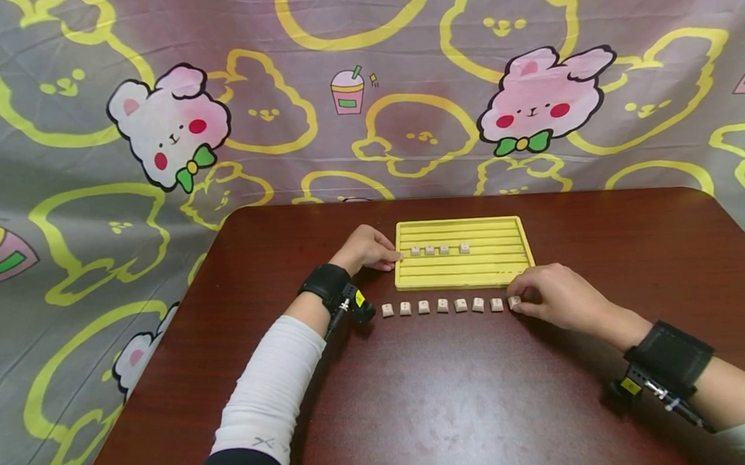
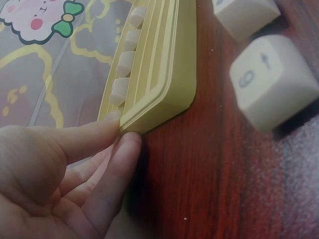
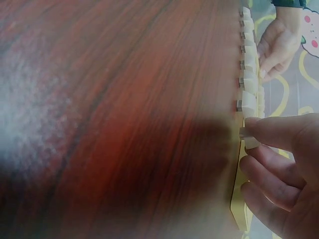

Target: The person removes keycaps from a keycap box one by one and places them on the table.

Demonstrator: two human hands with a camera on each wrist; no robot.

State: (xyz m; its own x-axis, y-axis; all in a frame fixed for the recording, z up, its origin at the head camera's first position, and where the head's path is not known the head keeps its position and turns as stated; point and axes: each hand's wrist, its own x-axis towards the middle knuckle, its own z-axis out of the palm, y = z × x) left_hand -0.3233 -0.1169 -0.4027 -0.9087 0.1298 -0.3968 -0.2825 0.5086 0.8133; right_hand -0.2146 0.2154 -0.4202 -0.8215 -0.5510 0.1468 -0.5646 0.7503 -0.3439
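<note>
A yellow ridged tray [image 1: 457, 222] lies on the table, with several pale keycaps [image 1: 430, 250] standing along one of its slots. At the tray's left edge, my left hand [image 1: 368, 249] pinches the rim between thumb and finger. In front of the tray runs a row of keycaps [image 1: 442, 305]. My right hand [image 1: 559, 298] pinches the rightmost keycap [image 3: 252, 142] of that row between thumb and fingertip, beside the tray's front right corner. The left wrist view shows a close keycap [image 2: 271, 82] marked with a 6 and a small arrow.
The dark reddish wooden table [image 1: 444, 397] has a glossy surface with a bright reflection near the front. Behind it hangs a grey-pink cloth [image 1: 395, 63] printed with cartoon animals, reaching the table's back edge and left side.
</note>
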